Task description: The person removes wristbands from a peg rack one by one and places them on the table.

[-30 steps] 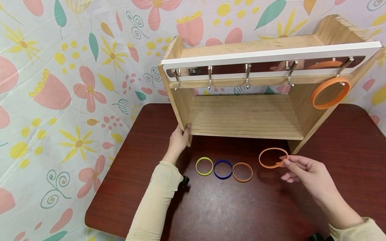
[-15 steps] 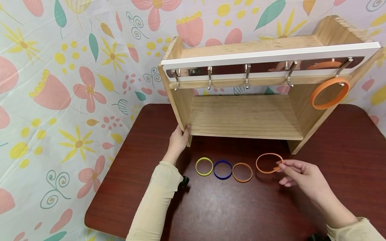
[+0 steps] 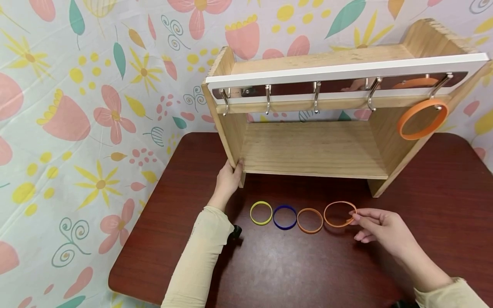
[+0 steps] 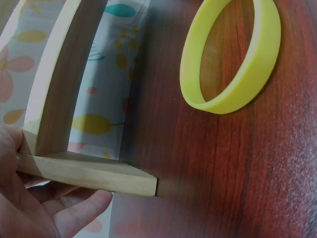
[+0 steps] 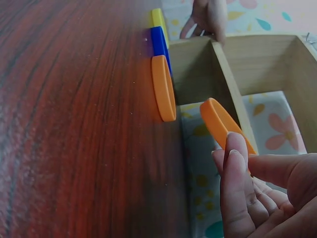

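My right hand (image 3: 387,231) pinches an orange silicone wristband (image 3: 325,212) between thumb and fingertips. In the right wrist view the band (image 5: 218,120) is tilted and raised off the table. Just to its left lies a second orange wristband (image 3: 310,232), followed by a blue wristband (image 3: 284,228) and a yellow wristband (image 3: 251,212), all in a row. My left hand (image 3: 226,182) grips the lower left side panel of a wooden shelf (image 3: 316,147). Seen from the left wrist, its fingers (image 4: 81,213) reach under that panel's edge.
Along the shelf's top front runs a white hook rail (image 3: 346,68) with several metal hooks. A wide orange band (image 3: 415,136) hangs on the rightmost hook. The shelf stands on a dark red-brown table (image 3: 308,273), with a flower-patterned cloth (image 3: 96,107) behind and to the left.
My right hand has carried the orange wristband left and toward me, lowering it beside the other orange one. The left hand stays on the shelf panel.
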Available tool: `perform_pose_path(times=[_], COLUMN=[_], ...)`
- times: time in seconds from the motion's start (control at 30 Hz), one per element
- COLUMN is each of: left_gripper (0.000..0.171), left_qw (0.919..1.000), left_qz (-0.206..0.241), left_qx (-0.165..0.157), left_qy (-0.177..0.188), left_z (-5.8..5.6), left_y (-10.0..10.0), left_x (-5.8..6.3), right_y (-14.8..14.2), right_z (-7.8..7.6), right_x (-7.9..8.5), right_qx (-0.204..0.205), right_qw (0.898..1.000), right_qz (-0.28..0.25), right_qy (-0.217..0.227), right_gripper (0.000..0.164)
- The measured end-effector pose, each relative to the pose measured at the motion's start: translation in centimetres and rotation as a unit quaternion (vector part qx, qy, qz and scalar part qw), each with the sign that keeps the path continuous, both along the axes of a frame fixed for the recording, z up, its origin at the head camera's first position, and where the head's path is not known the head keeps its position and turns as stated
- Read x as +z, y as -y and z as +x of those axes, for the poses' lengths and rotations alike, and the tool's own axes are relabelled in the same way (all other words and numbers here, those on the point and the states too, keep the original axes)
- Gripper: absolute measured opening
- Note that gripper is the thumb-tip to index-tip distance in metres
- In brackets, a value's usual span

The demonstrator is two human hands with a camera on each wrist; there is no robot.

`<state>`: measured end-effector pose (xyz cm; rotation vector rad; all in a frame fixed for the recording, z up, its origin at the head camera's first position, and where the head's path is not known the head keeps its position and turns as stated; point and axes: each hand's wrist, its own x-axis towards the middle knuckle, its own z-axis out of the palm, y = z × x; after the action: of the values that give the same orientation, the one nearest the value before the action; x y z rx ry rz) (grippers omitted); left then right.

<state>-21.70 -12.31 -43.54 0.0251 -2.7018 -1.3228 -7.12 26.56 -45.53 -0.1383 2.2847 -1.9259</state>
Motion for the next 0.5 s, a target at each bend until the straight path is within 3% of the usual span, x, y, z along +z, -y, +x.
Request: perform_pose_path(times=[0.27, 0.5], left_gripper=[0.039, 0.039], left_qw=[1.0, 1.0], left_qz=[-0.002, 0.001], left_qx=[0.003, 0.005], left_qy=[-0.001, -0.003], left_z=[-0.01, -0.04], left_y=[-0.04, -0.01], left_x=[0.02, -0.03], right_y=[0.23, 0.37], right_z=[-0.07, -0.18], right_x=[-0.33, -0.36], right_qx=[0.015, 0.022], right_qw=[1.0, 0.998], right_qz=[0.022, 0.054], right_qy=[0.017, 0.027], right_gripper=[0.016, 0.027])
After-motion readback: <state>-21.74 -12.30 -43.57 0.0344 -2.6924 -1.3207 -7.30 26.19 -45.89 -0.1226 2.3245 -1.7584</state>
